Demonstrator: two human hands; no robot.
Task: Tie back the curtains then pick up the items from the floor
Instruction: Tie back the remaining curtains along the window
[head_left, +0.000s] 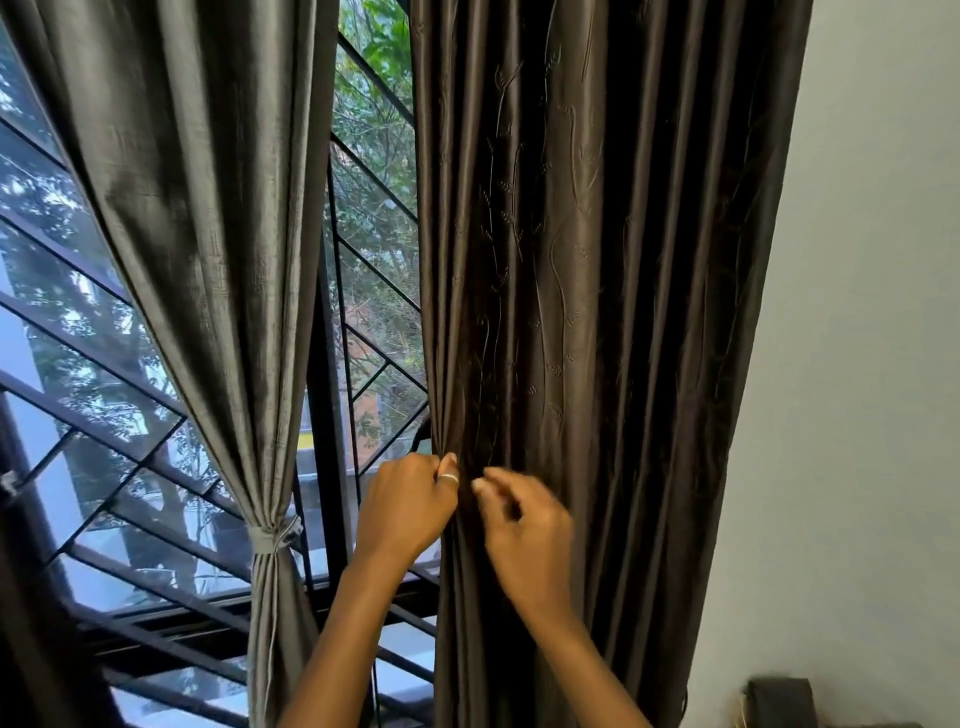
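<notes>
left curtain (208, 260) is tied already, so my left hand (410, 501) pinches the right curtain (597, 312) edge by the window while my right hand (524, 525), fingers loose, bunches the folds for tying.

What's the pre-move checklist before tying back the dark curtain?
1. Grey curtain already tied: ok, a tie band cinches it low down.
2. Dark curtain gathered: not ok, it hangs spread in loose folds.
3. Left hand gripping the curtain's inner edge: ok, fingers pinch the folds.
4. Right hand gripping fabric: cannot tell, it is blurred, fingers curled at the cloth.
5. Tie band for the dark curtain at hand: cannot tell, none shows.
6. Window grille free of the fabric: ok, the curtain edge hangs in front of it.
</notes>
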